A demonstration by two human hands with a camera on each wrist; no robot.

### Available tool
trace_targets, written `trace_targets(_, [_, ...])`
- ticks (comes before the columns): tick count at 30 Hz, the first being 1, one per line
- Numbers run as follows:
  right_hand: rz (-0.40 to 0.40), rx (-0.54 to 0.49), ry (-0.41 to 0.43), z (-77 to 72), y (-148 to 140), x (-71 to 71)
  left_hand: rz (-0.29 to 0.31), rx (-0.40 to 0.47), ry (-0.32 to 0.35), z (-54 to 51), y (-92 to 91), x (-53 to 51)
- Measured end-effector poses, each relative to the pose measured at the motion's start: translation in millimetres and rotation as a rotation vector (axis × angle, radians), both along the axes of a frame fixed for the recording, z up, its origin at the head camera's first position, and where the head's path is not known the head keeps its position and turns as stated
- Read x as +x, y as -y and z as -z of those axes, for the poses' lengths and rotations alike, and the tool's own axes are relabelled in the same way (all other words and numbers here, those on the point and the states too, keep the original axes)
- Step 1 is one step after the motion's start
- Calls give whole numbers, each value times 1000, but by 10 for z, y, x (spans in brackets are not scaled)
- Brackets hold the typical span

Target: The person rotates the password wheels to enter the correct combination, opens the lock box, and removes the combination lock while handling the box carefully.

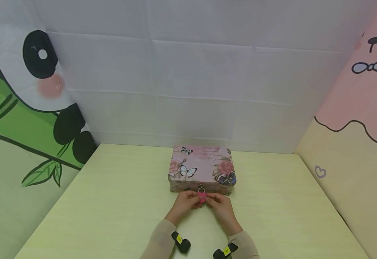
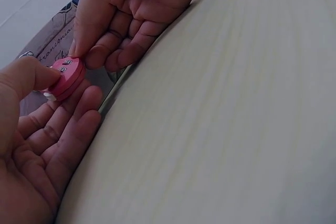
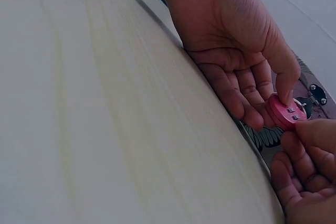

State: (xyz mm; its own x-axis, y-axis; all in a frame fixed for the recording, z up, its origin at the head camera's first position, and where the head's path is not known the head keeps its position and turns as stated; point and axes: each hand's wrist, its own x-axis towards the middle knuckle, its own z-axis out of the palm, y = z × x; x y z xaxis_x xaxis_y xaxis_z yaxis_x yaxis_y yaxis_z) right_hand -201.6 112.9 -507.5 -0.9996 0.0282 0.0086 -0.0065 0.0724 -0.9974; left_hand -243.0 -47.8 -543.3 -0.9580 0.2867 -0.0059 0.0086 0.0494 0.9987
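**Because it looks slick, hold the pink padlock by its edges**

While the left hand pinches it from eight o'clock and the right hand from four, fingers curled in close, it sits at the box's six o'clock, beside the clasp. Likely light and rigid, it offers rounded sides clear of the number wheels.

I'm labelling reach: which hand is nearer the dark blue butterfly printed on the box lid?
Right. The right hand is in front of the dark blue butterfly; the left hand is farther off, toward the person's left, across the pink padlock.
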Motion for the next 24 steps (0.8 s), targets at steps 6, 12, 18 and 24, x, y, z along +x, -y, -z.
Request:
trace_targets(6, [-2, -12, 3, 14, -1, -3, 16, 1, -7, 72, 1, -28])
trace_targets(12, [0, -24, 10, 2, 5, 2, 22, -10, -4, 71, 6, -33])
trace_targets(18, [5, -14, 13, -20, 10, 9, 43, -20, -13, 36, 14, -12])
trace_targets(24, [7, -11, 5, 154, -13, -89, 59, -18, -7, 21, 22, -5])
